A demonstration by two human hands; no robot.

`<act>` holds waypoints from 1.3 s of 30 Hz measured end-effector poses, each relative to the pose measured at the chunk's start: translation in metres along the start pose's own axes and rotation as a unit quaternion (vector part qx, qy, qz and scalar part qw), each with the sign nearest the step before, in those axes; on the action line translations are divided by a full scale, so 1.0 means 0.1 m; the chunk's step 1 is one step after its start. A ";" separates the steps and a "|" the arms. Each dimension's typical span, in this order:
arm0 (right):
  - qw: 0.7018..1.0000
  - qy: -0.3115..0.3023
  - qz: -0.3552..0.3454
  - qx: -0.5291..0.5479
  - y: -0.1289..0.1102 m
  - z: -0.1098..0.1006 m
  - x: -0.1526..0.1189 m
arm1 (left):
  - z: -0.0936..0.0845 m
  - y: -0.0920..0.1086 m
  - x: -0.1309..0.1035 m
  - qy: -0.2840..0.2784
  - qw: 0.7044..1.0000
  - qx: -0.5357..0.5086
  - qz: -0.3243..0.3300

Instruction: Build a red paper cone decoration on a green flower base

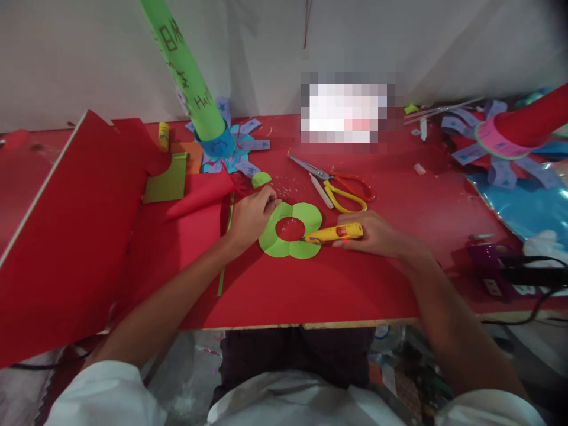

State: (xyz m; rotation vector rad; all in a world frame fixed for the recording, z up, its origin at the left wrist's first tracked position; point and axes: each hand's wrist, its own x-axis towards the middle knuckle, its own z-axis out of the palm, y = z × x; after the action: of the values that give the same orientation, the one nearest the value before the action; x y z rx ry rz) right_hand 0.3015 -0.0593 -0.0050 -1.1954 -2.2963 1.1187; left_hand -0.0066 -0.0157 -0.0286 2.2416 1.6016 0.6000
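A bright green paper flower [313, 216] with a round hole in its middle lies on the red tabletop. My left hand [254, 216] is at the flower's upper left petal, fingers curled closed on its edge; the fingertips are partly hidden. In my right hand [377, 234] is a yellow hot glue gun [335, 233], a red light showing on its body. Its nozzle tip points left and meets the flower beside the hole. Just beyond the flower lie scissors [341, 186] with red and yellow handles, beside a white stick [321, 191].
A green paper tube [190, 83] stands tilted on a blue base at the back left. Red card [66, 236] rises at the left, near a rolled red paper cone [202, 198] and a yellow glue stick [164, 136]. A purple box [488, 269] and cables sit at the right.
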 end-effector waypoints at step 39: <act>0.987 0.046 -0.086 -0.126 -0.12 0.29 0.22 | 0.02 0.02 0.01 0.000 1.000 0.007 0.007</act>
State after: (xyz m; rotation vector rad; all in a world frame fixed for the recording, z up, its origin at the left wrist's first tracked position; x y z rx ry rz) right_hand 0.2649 -0.0607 -0.0164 -1.0817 -2.4681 0.7147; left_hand -0.0038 -0.0155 -0.0290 2.2637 1.5974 0.5954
